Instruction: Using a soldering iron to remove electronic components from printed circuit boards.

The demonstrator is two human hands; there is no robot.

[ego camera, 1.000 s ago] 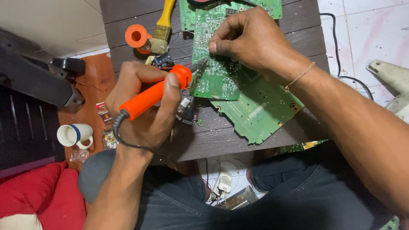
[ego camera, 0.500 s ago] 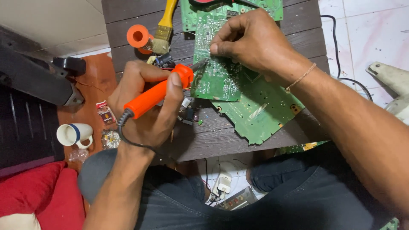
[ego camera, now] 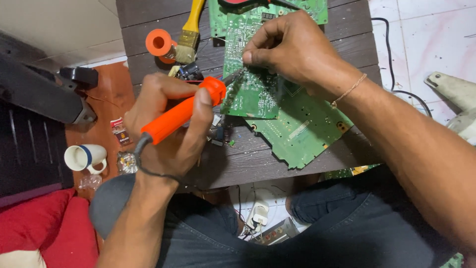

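Looks like you've got a home repair corner going, not a proper workshop. You're on a tiled floor (ego camera: 421, 30) at a low wooden table (ego camera: 248, 159) covered in circuit boards (ego camera: 297, 131), mug (ego camera: 82, 158) and red cushion (ego camera: 44, 228) beside you.

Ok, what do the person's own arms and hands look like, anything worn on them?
Both arms are bare, with no sleeves and no gloves. The left hand wears nothing that shows. The right hand has a thin, light-coloured string bracelet around its wrist. No rings or watch are visible.
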